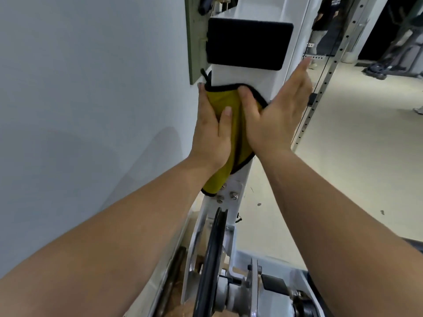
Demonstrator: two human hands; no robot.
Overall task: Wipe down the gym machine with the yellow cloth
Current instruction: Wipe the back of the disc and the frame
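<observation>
Head view: yellow cloth (219,99), black-edged, creased, wraps white machine column (231,76).

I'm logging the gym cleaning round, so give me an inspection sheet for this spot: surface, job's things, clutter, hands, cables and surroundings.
surface: white machine column, black pad above the cloth, bolts and wheel below.
job's things: yellow cloth with black edging, wrapped round the column's front.
clutter: small dark specks on the floor.
hands: left hand presses the cloth from the left, thumb on it; right hand flat on the column's right side, fingers straight, thumb on the cloth.
cables: thin dark wire beside the wheel bracket.
surroundings: grey wall left; holed upright right; a person standing far off.
</observation>
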